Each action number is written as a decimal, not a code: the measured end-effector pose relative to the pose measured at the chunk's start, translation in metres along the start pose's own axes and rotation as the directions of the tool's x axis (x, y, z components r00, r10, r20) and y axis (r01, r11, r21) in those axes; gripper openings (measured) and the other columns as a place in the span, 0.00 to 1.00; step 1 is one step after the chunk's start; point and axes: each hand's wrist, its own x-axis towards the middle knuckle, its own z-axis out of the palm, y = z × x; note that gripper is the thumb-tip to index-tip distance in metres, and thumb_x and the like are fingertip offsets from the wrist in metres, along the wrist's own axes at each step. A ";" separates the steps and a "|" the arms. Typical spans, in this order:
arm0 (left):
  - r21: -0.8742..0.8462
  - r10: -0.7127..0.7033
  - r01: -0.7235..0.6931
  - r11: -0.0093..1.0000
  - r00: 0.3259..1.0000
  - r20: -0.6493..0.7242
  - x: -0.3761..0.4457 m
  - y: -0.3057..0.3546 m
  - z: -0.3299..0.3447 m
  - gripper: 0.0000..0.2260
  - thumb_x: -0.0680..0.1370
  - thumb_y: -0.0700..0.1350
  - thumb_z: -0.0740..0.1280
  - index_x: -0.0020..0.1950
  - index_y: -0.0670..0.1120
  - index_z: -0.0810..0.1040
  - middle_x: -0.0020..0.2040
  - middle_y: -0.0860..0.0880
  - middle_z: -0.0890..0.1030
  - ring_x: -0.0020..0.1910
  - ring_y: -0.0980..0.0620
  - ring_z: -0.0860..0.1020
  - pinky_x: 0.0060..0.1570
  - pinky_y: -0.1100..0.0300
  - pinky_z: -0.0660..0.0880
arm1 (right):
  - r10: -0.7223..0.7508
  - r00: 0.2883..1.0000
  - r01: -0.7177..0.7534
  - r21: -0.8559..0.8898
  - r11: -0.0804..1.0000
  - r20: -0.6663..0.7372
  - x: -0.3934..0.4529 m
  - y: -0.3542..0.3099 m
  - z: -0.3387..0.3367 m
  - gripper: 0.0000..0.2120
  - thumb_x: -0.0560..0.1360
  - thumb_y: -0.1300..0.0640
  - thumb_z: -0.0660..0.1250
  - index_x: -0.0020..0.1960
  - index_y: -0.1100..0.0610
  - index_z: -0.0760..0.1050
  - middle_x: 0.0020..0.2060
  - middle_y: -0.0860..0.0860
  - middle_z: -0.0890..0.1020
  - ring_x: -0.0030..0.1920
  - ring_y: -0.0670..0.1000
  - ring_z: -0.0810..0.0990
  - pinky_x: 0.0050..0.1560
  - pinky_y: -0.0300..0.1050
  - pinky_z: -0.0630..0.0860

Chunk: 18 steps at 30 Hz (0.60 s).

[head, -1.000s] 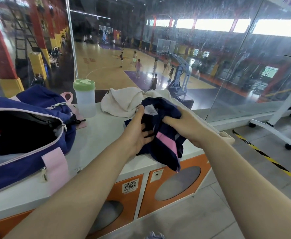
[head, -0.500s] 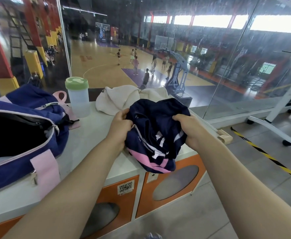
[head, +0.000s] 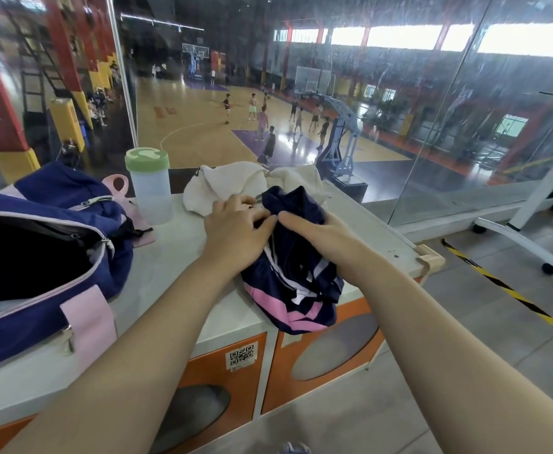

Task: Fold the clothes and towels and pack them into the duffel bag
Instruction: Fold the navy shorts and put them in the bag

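Lowered since half a second ago: crumpled navy-and-pink sports garment, now on the white bench, draping over its front edge.

Gripped by left hand and right hand; open navy-and-pink duffel bag left; cream towel behind; glass-walled basketball hall beyond.

The navy and pink garment is thin, smooth, slightly shiny cloth. The cream towel looks soft and matt. The navy duffel bag is woven fabric with metal zip pulls. The translucent bottle is frosted plastic; the white desk is smooth.
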 end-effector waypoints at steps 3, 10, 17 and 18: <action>-0.046 0.214 -0.211 0.976 0.974 0.071 0.000 0.002 -0.002 0.17 0.78 0.45 0.59 0.65 0.54 0.78 0.62 0.52 0.76 0.62 0.47 0.69 0.57 0.55 0.64 | -0.099 0.992 0.087 -0.147 0.985 -0.073 0.006 0.007 0.011 0.13 0.70 0.57 0.75 0.54 0.54 0.80 0.48 0.55 0.85 0.51 0.54 0.84 0.56 0.53 0.80; -0.187 0.028 0.036 0.982 0.944 0.328 -0.004 -0.005 -0.007 0.25 0.76 0.38 0.60 0.74 0.46 0.66 0.63 0.51 0.78 0.62 0.51 0.75 0.56 0.61 0.69 | 0.099 0.916 -0.081 0.062 0.995 -0.388 0.005 0.008 -0.015 0.13 0.62 0.58 0.67 0.47 0.53 0.80 0.44 0.57 0.85 0.47 0.60 0.84 0.50 0.61 0.81; -0.063 -0.018 0.042 0.997 0.941 0.338 -0.002 -0.005 -0.001 0.29 0.78 0.54 0.60 0.77 0.47 0.62 0.73 0.46 0.69 0.69 0.46 0.69 0.63 0.54 0.67 | -0.014 0.868 0.081 0.114 0.990 -0.497 -0.010 -0.034 -0.052 0.08 0.71 0.65 0.64 0.47 0.55 0.78 0.37 0.53 0.80 0.38 0.55 0.79 0.39 0.46 0.77; -0.063 -0.044 0.072 0.995 0.928 0.369 -0.002 -0.006 0.003 0.30 0.77 0.59 0.58 0.76 0.47 0.63 0.72 0.46 0.70 0.69 0.45 0.69 0.63 0.53 0.68 | -0.030 0.869 0.095 0.108 0.990 -0.494 -0.013 -0.042 -0.055 0.09 0.70 0.65 0.65 0.47 0.55 0.78 0.38 0.53 0.81 0.39 0.55 0.80 0.40 0.47 0.77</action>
